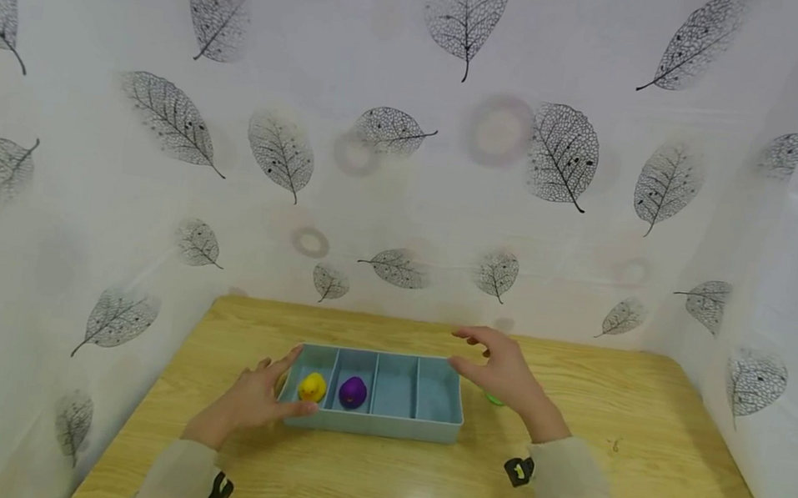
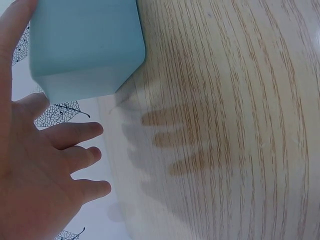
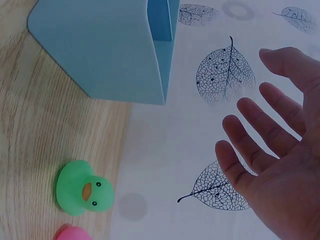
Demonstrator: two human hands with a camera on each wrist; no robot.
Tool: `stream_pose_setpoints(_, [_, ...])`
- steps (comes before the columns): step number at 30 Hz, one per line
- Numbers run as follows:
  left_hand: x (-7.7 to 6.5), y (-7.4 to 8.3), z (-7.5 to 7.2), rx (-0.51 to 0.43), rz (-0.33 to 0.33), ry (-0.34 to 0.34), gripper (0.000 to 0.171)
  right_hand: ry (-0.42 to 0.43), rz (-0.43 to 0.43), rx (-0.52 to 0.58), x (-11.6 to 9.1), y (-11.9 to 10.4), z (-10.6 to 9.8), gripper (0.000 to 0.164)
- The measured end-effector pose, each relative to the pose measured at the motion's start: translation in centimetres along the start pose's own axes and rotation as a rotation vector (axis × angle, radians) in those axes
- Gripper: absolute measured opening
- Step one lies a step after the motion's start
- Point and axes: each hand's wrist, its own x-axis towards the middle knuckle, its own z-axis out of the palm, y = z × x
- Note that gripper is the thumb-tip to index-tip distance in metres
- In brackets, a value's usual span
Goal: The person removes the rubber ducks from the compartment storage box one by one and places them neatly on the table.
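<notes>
Left hand gripping divided tray; right hand hovering loose, holding nothing. Yellow duck, purple duck already sitting inside; green duck, pink toy lying outside.

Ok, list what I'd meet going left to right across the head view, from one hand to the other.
Left hand → yellow duck → purple toy → empty third compartment → empty fourth compartment → right hand.
</notes>
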Motion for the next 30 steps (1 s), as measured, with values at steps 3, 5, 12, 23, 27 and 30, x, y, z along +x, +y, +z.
stream_pose_setpoints(3, [0.0,0.0,0.0,0.008,0.000,-0.001,0.114,-0.009,-0.011,-0.013,0.4,-0.5,0.4,0.047])
stream_pose_setpoints(5, [-0.1,0.0,0.1,0.009,0.005,0.008,0.114,-0.010,-0.012,-0.015,0.5,-0.8,0.6,0.047])
stream_pose_setpoints(12, [-0.1,0.1,0.0,0.009,0.007,0.011,0.114,-0.028,-0.014,0.002,0.9,-1.3,1.6,0.047])
stream_pose_setpoints(23, [-0.2,0.2,-0.1,0.011,-0.002,0.013,0.114,-0.067,-0.055,0.053,1.6,-2.5,3.7,0.047])
stream_pose_setpoints(27, [0.0,0.0,0.1,0.021,0.001,0.013,0.113,-0.092,-0.044,0.072,1.8,-3.1,4.3,0.049])
stream_pose_setpoints(30, [0.1,-0.3,0.2,0.031,0.009,0.019,0.113,-0.106,-0.048,0.090,1.9,-3.5,4.6,0.050])
